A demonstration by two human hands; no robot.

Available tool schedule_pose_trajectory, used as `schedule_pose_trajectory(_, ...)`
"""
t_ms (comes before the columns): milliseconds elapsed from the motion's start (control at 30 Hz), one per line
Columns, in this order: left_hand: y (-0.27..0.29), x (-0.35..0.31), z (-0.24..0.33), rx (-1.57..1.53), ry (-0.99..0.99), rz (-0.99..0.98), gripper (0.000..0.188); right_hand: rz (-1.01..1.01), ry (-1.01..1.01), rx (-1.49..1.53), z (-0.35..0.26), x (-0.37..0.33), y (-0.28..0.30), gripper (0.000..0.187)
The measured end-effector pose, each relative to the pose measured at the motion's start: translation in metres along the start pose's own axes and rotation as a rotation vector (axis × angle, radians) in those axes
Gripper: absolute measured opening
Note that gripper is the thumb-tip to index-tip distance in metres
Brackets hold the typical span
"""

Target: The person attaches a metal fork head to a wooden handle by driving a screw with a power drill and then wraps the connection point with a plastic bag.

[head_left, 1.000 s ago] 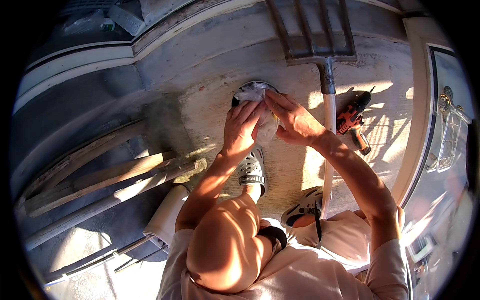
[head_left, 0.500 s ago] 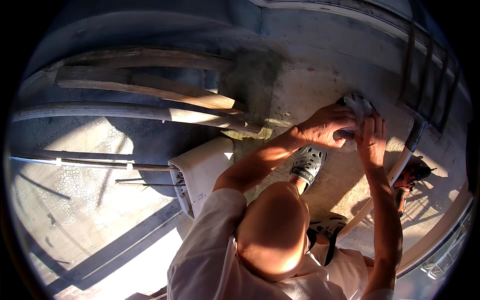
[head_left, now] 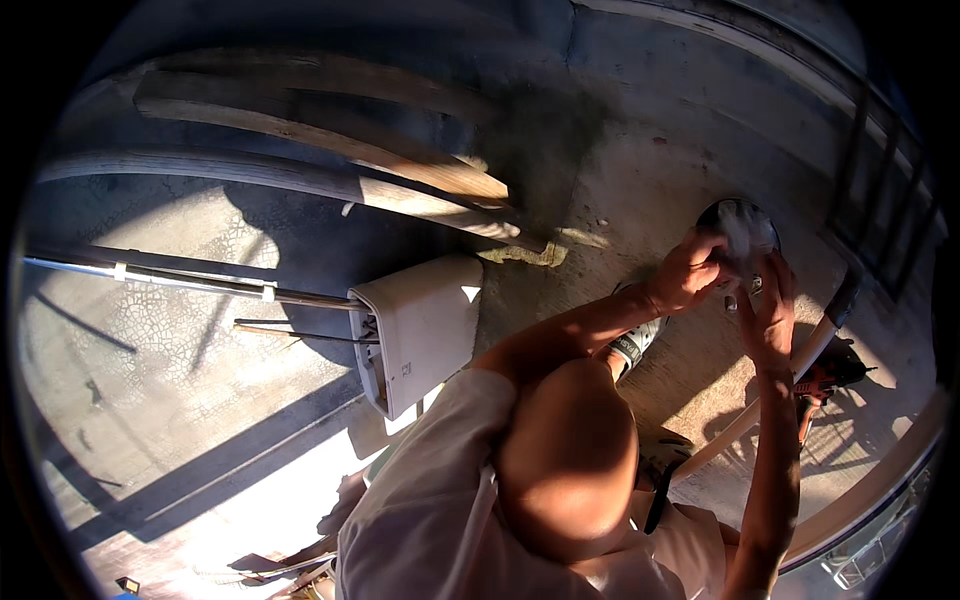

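Observation:
Both my hands work close together at the right, above the floor in front of my shoe. My left hand [head_left: 688, 270] has its fingers closed on a crumpled piece of translucent plastic film [head_left: 742, 228]. My right hand [head_left: 768, 312] pinches at the near side of that film, its fingers bent. Just beyond the film shows a dark round rim [head_left: 716, 212]; the film and my hands cover most of it, so its kind stays unclear. Beneath my hands rests my clog [head_left: 636, 342], dark with pale spots, partly hidden by my left forearm.
Right of my right forearm lie a fork with long tines [head_left: 868, 195], its wooden handle [head_left: 716, 440] passing under my arm, and a red-black power drill [head_left: 825, 378]. To the left are wooden beams [head_left: 330, 125], a white plastic casing [head_left: 425, 325] and metal rods [head_left: 190, 280].
The whole view has swung, so the surroundings sit farther right in the picture. My hands stay on the plastic film, with my fingers shifted slightly; the film looks blurred.

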State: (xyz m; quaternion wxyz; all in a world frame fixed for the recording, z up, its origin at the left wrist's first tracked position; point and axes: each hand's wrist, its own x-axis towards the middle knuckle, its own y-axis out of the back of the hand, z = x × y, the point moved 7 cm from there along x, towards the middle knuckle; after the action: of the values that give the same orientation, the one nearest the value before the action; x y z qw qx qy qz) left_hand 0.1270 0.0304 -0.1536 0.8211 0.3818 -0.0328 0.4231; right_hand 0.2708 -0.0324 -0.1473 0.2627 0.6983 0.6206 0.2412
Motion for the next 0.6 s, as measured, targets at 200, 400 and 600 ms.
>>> schedule_pose_trajectory(200, -0.001, 0.015, 0.012, 0.061, 0.037, -0.207, 0.028, -0.003, 0.001, -0.115, -0.004, 0.017, 0.011, 0.052)
schedule_pose_trajectory(400, 0.0, 0.015, -0.012, -0.494, 0.19, -0.168, 0.022, -0.149, -0.019, -0.278, -0.024, 0.035, 0.003, 0.05)
schedule_pose_trajectory(600, -0.021, 0.007, -0.023, -0.357, 0.308, -0.4, 0.022, 0.044, 0.167, -0.593, -0.001, 0.033, -0.036, 0.016)
